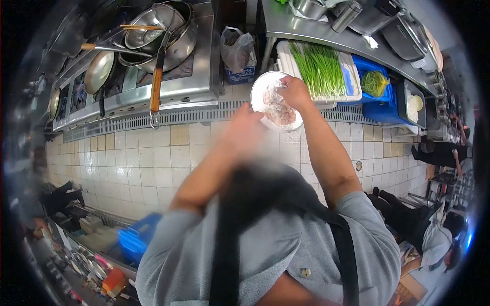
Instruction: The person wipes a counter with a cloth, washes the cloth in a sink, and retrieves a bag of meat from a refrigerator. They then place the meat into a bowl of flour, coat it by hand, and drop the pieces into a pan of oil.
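A round white plate is held out over the floor in front of me. On it lie pinkish pieces that look like raw meat, with a white, powdery coating. My left hand grips the plate's near left rim; part of that hand is blurred. Over the plate's far right side reaches my right hand, its fingers bent together at the whitish food. What is between those fingertips is hidden.
A stove with pans and a wok stands left. Green stalks lie on a white container at the right, beside a blue bin under a steel counter. A bagged box sits between. Other people stand behind.
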Demonstrator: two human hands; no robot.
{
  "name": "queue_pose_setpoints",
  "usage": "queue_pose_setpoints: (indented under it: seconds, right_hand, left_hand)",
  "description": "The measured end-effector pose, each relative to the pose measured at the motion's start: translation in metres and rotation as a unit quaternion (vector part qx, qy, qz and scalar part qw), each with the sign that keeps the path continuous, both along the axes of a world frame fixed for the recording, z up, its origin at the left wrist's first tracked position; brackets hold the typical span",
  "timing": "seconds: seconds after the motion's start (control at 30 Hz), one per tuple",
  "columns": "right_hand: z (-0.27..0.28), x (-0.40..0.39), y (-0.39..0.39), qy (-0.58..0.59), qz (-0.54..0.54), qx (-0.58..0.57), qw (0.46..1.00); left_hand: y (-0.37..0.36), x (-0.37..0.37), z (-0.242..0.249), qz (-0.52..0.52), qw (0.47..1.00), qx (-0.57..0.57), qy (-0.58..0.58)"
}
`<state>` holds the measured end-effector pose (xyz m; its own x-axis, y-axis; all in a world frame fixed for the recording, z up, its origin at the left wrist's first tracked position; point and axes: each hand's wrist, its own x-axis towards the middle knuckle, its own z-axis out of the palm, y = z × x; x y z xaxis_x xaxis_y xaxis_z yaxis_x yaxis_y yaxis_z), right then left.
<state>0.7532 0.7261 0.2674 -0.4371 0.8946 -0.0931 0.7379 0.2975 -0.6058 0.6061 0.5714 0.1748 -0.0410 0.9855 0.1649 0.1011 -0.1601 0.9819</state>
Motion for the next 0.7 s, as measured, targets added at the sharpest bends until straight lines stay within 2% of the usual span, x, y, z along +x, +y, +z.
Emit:
queue_pose_setpoints:
  seconds: [0.07,0.1,0.17,0.2,0.27,0.3,0.37,0.4,0.47,0.5,0.53,0.6,0.63,0.67,0.7]
  right_hand:
    - [0.002,-0.011,0.011,0.094,0.005,-0.078,0.993]
    - [0.007,-0.019,0.014,0.095,0.009,-0.075,0.993]
    - [0.019,-0.03,0.016,0.188,-0.027,-0.087,0.978]
    - [0.03,-0.037,0.015,0.185,-0.023,-0.082,0.979]
    - [0.049,-0.056,0.007,0.207,-0.013,0.035,0.978]
    - [0.048,-0.065,0.008,0.207,-0.01,0.038,0.978]
    - [0.038,-0.079,0.007,0.13,0.076,0.185,0.971]
    - [0.036,-0.086,0.01,0.13,0.077,0.187,0.971]
    - [0.032,-0.102,0.017,0.124,0.08,0.082,0.986]
    - [0.05,-0.109,0.015,0.138,0.056,0.046,0.988]
    - [0.047,-0.116,0.024,0.137,0.064,0.046,0.987]
    - [0.044,-0.128,0.044,0.298,0.057,-0.115,0.946]
    - [0.05,-0.131,0.051,0.245,0.066,-0.078,0.964]
    - [0.054,-0.136,0.056,0.245,0.074,-0.078,0.964]
    - [0.062,-0.141,0.056,0.113,0.089,0.025,0.989]
  left_hand:
    - [0.003,-0.013,-0.001,0.014,1.0,0.014,0.018]
    - [0.007,-0.02,0.0,0.022,0.999,0.026,0.034]
    - [0.016,-0.038,0.001,0.014,0.998,0.035,0.041]
    - [0.022,-0.046,0.002,0.006,0.998,0.042,0.048]
    - [0.032,-0.055,0.008,0.025,0.998,0.042,0.028]
    - [0.038,-0.06,0.011,0.038,0.999,0.036,0.013]
    - [0.049,-0.068,0.016,0.052,0.999,0.001,-0.01]
    - [0.053,-0.073,0.016,0.066,0.997,-0.035,-0.034]
    - [0.056,-0.086,0.016,0.07,0.997,-0.034,-0.023]
    - [0.057,-0.092,0.014,0.069,0.997,-0.027,-0.012]
    - [0.057,-0.099,0.012,0.068,0.998,-0.018,-0.001]
    - [0.056,-0.111,0.008,0.068,0.997,-0.004,0.02]
    - [0.054,-0.116,0.006,0.07,0.997,0.0,0.029]
    - [0.054,-0.122,0.003,0.073,0.997,0.005,0.037]
    - [0.051,-0.125,0.006,0.079,0.996,0.005,0.04]
